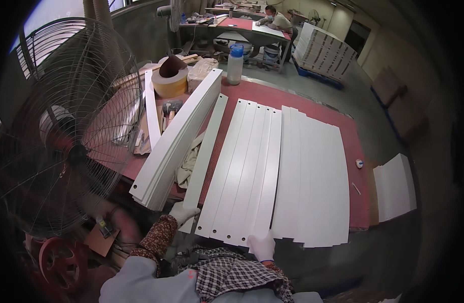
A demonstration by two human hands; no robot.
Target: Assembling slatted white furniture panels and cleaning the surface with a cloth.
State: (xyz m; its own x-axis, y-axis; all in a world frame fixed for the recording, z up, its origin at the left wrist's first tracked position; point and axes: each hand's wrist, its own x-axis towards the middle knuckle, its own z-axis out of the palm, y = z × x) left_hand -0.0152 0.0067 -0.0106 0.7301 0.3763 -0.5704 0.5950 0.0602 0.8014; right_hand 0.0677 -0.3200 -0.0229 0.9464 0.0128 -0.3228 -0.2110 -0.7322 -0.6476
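Note:
My left hand (183,212), in a white glove, is closed round the near end of a narrow pale grey-green slat (208,154) with a hole at its far end. In a white glove too, my right hand (262,246) grips the near end of a white slat (268,187). That slat lies along the right side of a row of white slats (237,161) with dark holes at their ends. Beside it, further right, white panels (315,177) without visible holes overlap one another. Left of my left hand leans a thick stack of white slats (179,136).
A red-topped table (355,151) carries the slats, a blue-lidded bottle (235,64), a yellow tape roll (170,83) and a crumpled cloth (187,166). A large caged fan (78,151) stands close at left. Another person (277,22) works at a far table.

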